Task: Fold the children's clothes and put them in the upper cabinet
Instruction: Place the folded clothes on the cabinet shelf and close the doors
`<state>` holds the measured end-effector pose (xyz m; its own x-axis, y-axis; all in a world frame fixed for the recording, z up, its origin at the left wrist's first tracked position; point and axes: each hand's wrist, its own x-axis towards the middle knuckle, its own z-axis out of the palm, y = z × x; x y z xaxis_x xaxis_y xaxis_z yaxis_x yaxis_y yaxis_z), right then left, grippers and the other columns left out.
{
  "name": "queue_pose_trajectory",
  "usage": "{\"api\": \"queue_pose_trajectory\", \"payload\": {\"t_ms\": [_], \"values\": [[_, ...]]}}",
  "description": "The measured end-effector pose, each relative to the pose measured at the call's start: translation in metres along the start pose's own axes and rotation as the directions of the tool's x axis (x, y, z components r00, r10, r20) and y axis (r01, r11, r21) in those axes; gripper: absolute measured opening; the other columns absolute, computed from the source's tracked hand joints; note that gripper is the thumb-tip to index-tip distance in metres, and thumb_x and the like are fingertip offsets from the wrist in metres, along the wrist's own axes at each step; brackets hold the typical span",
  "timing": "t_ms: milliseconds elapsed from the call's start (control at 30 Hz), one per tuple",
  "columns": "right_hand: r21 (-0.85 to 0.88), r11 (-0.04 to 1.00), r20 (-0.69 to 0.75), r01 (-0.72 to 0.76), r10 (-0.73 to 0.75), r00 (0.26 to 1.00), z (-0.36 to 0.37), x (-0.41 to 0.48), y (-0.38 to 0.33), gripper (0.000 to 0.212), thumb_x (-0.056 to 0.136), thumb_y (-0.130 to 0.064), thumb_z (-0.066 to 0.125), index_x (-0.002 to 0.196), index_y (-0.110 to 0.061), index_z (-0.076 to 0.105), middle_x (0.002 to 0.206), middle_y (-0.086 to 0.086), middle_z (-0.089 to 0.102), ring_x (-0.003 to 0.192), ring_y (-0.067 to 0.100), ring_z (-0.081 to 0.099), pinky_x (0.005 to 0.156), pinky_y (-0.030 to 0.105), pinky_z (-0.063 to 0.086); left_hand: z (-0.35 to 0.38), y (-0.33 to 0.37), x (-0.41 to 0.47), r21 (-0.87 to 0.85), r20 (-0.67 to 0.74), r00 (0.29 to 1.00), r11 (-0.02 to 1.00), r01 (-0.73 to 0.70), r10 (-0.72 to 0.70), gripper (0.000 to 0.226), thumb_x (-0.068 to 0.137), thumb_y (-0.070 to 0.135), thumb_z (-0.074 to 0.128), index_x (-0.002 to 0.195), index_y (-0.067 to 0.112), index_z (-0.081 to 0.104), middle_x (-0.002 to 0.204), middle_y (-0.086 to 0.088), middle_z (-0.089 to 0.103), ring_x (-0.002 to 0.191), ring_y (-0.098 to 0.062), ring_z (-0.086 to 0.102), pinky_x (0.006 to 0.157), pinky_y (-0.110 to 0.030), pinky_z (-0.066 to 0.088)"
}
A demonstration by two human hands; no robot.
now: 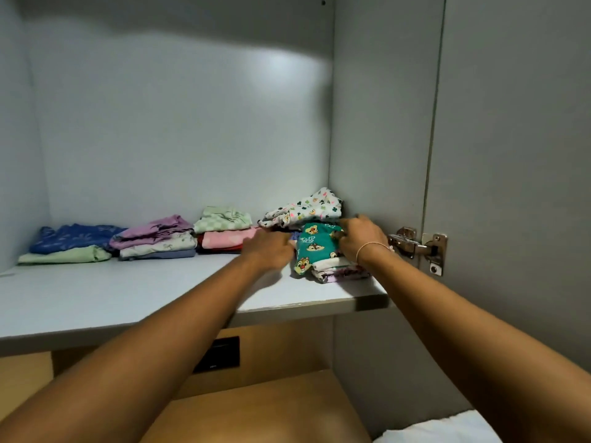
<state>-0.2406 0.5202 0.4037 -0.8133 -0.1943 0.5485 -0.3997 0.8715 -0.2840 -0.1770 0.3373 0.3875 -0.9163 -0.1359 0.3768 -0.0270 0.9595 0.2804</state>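
A folded green garment with cartoon chipmunks point(315, 247) tops a small stack of folded clothes at the right end of the grey cabinet shelf point(128, 295). My left hand point(270, 249) presses against the stack's left side. My right hand point(361, 239) grips the green garment from the right. Behind it lies a white clover-print garment point(307, 209). Along the shelf's back stand more folded piles: green-check over pink point(224, 230), purple over pale pieces point(156, 238), and blue over light green point(70, 244).
The cabinet's right wall point(377, 123) stands just beside the stack, with a metal hinge point(419, 247) and the open door point(511, 155) further right. Below the shelf are wooden panels point(271, 407) and a black socket plate point(220, 353). White fabric point(441, 428) shows at the bottom right.
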Motion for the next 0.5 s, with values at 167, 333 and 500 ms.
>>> {"api": "queue_pose_trajectory", "payload": {"t_ms": [167, 333, 500], "values": [[-0.038, 0.978, 0.282, 0.203, -0.184, 0.942, 0.001, 0.001, -0.021, 0.043, 0.098, -0.041, 0.039, 0.137, -0.025, 0.05, 0.144, 0.01, 0.048, 0.127, 0.031, 0.047, 0.104, 0.038, 0.037, -0.007, -0.058, -0.015, 0.167, 0.135, 0.99, 0.986, 0.017, -0.04, 0.05, 0.099, 0.047, 0.032, 0.136, 0.016, 0.045, 0.143, -0.013, 0.048, 0.129, -0.031, 0.043, 0.105, -0.044, 0.038], [-0.048, 0.985, 0.472, 0.166, -0.124, 0.873, 0.024, 0.011, -0.002, 0.052, 0.101, -0.047, 0.025, 0.151, -0.031, 0.024, 0.16, -0.002, 0.019, 0.146, 0.024, 0.02, 0.118, 0.036, 0.012, 0.002, -0.072, -0.016, 0.07, 0.361, 0.923, 0.991, 0.113, -0.131, 0.065, 0.1, 0.054, 0.021, 0.154, 0.019, 0.013, 0.163, -0.002, 0.007, 0.15, -0.021, 0.003, 0.119, -0.04, 0.004], [-0.043, 0.989, 0.449, 0.141, -0.107, 0.887, 0.03, 0.02, 0.008, 0.051, 0.101, -0.048, 0.024, 0.15, -0.033, 0.023, 0.16, -0.002, 0.019, 0.146, 0.024, 0.02, 0.117, 0.034, 0.012, 0.007, -0.078, -0.009, 0.074, 0.367, 0.919, 0.989, 0.127, -0.145, 0.065, 0.099, 0.054, 0.022, 0.154, 0.021, 0.012, 0.163, -0.001, 0.005, 0.15, -0.02, 0.003, 0.121, -0.041, 0.003]]}}
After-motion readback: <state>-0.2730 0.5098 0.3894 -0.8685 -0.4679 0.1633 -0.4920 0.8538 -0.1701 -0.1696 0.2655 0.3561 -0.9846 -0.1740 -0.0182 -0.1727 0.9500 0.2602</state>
